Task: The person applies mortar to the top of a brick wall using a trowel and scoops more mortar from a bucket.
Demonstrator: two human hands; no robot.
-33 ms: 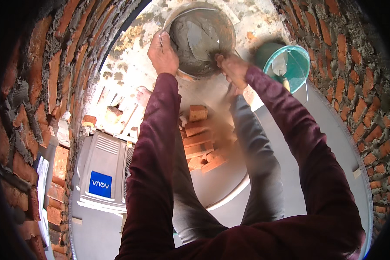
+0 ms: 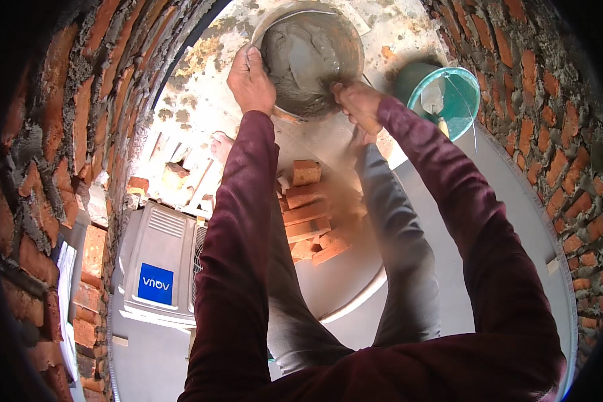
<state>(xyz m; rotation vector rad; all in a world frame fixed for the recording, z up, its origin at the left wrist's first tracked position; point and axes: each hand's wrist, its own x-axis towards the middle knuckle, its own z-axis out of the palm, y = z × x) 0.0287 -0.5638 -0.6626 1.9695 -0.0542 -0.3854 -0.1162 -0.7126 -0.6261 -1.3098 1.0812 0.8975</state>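
Observation:
A round bucket (image 2: 357, 41) with wet grey mortar (image 2: 285, 50) inside stands at the top middle. My left hand (image 2: 250, 86) is closed on its left rim, the thumb lying over the edge. At the bucket's lower right, my right hand (image 2: 359, 104) is wrapped round the handle of a trowel. Its grey, mortar-smeared blade (image 2: 309, 67) rests in the mortar, and the fist hides most of the handle. A green bucket (image 2: 471, 82) sits to the right of my right hand. Another trowel (image 2: 433, 99), its blade pale and its handle light, leans inside that one.
Loose red bricks (image 2: 307, 211) lie in a pile between my legs, partly blurred. An air-conditioner outdoor unit (image 2: 155, 241) stands at the left, with broken bricks beyond it. Rough brick walls (image 2: 549, 114) rise on both sides. A pale, stained slab (image 2: 204, 87) lies under the mortar bucket.
The trowel blade has shifted slightly in the mortar and more mortar covers its upper part. Both hands keep nearly the same places.

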